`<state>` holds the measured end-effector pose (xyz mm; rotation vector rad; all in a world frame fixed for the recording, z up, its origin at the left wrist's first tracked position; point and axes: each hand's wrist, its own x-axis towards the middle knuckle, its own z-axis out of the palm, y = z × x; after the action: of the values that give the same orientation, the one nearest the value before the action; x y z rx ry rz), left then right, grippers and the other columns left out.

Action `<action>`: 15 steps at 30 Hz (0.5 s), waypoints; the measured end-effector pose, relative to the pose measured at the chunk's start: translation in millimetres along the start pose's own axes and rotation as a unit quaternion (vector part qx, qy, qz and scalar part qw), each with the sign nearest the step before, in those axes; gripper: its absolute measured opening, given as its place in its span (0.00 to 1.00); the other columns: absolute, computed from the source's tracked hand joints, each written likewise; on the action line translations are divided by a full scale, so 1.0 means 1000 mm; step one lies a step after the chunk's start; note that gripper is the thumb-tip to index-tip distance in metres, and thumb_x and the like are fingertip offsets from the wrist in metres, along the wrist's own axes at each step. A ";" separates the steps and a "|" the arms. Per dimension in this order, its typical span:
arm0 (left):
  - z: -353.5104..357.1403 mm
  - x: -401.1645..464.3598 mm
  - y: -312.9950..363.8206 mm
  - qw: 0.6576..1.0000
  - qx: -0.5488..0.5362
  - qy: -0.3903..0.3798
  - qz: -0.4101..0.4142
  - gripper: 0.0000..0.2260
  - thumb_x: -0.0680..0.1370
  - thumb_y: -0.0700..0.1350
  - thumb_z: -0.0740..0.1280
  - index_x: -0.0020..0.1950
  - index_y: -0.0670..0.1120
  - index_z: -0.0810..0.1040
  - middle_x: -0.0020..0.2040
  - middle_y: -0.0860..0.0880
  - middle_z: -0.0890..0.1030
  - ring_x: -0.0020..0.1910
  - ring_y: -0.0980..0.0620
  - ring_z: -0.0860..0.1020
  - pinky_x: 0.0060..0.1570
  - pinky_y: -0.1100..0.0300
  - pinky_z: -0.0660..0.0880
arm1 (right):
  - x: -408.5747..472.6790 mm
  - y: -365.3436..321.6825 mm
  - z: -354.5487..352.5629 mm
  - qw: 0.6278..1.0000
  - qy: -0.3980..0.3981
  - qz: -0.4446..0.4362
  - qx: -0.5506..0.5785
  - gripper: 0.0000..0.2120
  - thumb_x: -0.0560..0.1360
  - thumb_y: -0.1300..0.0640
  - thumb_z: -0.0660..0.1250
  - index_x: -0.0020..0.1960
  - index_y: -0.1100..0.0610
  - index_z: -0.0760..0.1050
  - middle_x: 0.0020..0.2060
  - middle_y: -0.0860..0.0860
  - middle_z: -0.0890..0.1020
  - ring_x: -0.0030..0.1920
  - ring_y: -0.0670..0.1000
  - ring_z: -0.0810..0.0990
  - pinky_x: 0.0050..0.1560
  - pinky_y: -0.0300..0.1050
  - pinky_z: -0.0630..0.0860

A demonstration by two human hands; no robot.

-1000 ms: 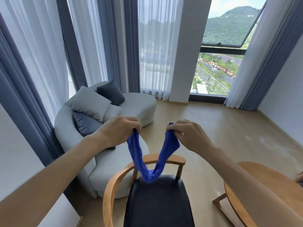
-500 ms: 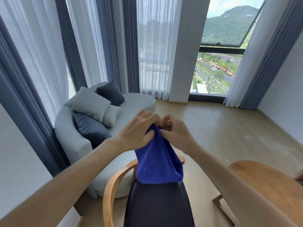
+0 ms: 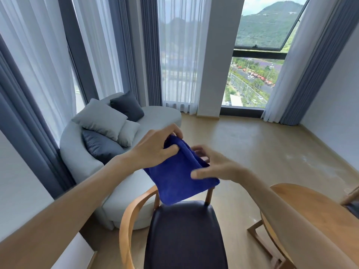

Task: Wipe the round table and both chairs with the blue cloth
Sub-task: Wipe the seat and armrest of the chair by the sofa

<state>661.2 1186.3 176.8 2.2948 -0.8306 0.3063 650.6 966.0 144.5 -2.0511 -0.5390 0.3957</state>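
The blue cloth [image 3: 178,175] is folded into a rectangle and held in the air above a chair. My left hand [image 3: 155,148] pinches its top corner. My right hand [image 3: 215,166] touches its right edge with fingers spread and blurred by motion. Below the cloth stands a wooden chair [image 3: 126,226] with a curved armrest and a dark padded seat. The round wooden table [image 3: 314,208] sits at the lower right, partly hidden by my right forearm. A bit of the second chair [image 3: 351,204] shows at the right edge.
A curved grey sofa [image 3: 77,156] with several cushions stands to the left, close behind the chair. Tall windows with white and grey curtains [image 3: 35,65] line the far side. Open wooden floor [image 3: 262,148] stretches toward the window at right.
The cloth hung stretched between my two separated hands, then my hands came together and folded it. Now it tilts to the right, and my right hand has slid down along its right edge.
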 end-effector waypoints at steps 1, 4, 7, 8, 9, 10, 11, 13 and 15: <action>-0.003 -0.001 -0.001 1.000 -0.005 0.000 -0.008 0.09 0.71 0.46 0.61 0.51 0.54 0.72 0.40 0.59 0.77 0.39 0.56 0.75 0.44 0.61 0.74 | 0.000 0.011 0.004 0.998 -0.038 0.022 -0.036 0.22 0.69 0.55 0.75 0.59 0.50 0.70 0.52 0.46 0.78 0.47 0.42 0.78 0.44 0.37 0.77; -0.016 -0.003 -0.017 0.999 0.014 -0.002 -0.039 0.09 0.74 0.43 0.64 0.52 0.53 0.72 0.42 0.53 0.79 0.39 0.53 0.77 0.42 0.69 0.72 | 0.003 0.030 0.010 0.996 0.052 0.030 -0.063 0.09 0.72 0.61 0.72 0.50 0.58 0.75 0.40 0.50 0.78 0.39 0.47 0.76 0.43 0.44 0.75; -0.026 -0.018 -0.047 0.992 0.077 -0.057 -0.084 0.13 0.76 0.38 0.66 0.59 0.48 0.74 0.44 0.52 0.79 0.39 0.61 0.76 0.40 0.77 0.69 | 0.005 0.030 0.003 0.986 0.164 0.017 -0.011 0.07 0.74 0.63 0.70 0.50 0.55 0.76 0.40 0.51 0.81 0.42 0.48 0.79 0.44 0.42 0.78; -0.026 -0.023 -0.054 0.988 0.094 -0.078 -0.091 0.13 0.76 0.37 0.66 0.59 0.46 0.76 0.43 0.52 0.80 0.39 0.63 0.75 0.40 0.77 0.69 | 0.007 0.029 0.000 0.984 0.178 0.012 -0.006 0.07 0.74 0.62 0.70 0.51 0.56 0.77 0.42 0.52 0.82 0.44 0.50 0.80 0.45 0.43 0.79; -0.022 -0.028 -0.059 0.986 0.105 -0.094 -0.092 0.12 0.76 0.37 0.66 0.58 0.46 0.77 0.43 0.53 0.80 0.38 0.63 0.75 0.39 0.76 0.69 | 0.010 0.027 -0.001 0.982 0.186 0.010 -0.013 0.07 0.74 0.62 0.70 0.51 0.56 0.77 0.43 0.53 0.82 0.45 0.51 0.81 0.45 0.44 0.79; -0.018 -0.032 -0.062 0.984 0.109 -0.105 -0.092 0.10 0.75 0.37 0.65 0.55 0.47 0.78 0.42 0.54 0.79 0.38 0.63 0.75 0.38 0.74 0.69 | 0.012 0.025 0.000 0.982 0.188 0.008 -0.024 0.07 0.74 0.61 0.70 0.51 0.56 0.77 0.43 0.53 0.82 0.46 0.51 0.81 0.44 0.44 0.80; -0.014 -0.034 -0.064 0.983 0.108 -0.111 -0.095 0.09 0.75 0.38 0.64 0.52 0.48 0.78 0.41 0.54 0.78 0.37 0.62 0.74 0.38 0.71 0.68 | 0.015 0.024 0.001 0.982 0.185 0.007 -0.034 0.06 0.74 0.61 0.70 0.51 0.56 0.77 0.43 0.52 0.82 0.46 0.51 0.81 0.43 0.43 0.80; -0.008 -0.035 -0.064 0.982 0.103 -0.115 -0.112 0.05 0.74 0.40 0.61 0.47 0.48 0.74 0.39 0.54 0.77 0.37 0.59 0.74 0.38 0.65 0.67 | 0.018 0.022 0.004 0.984 0.172 0.000 -0.041 0.05 0.75 0.61 0.69 0.49 0.54 0.76 0.42 0.51 0.82 0.45 0.50 0.81 0.41 0.39 0.78; -0.006 -0.034 -0.063 0.979 0.108 -0.122 -0.124 0.04 0.75 0.38 0.61 0.45 0.47 0.72 0.38 0.54 0.76 0.37 0.57 0.73 0.37 0.64 0.67 | 0.018 0.020 0.007 0.986 0.159 -0.011 -0.037 0.06 0.75 0.62 0.68 0.48 0.52 0.75 0.41 0.49 0.82 0.44 0.49 0.81 0.41 0.38 0.78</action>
<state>675.2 1243.2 134.4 2.6449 -0.6419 0.0018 667.3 971.5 123.1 -2.1245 -0.3844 0.0313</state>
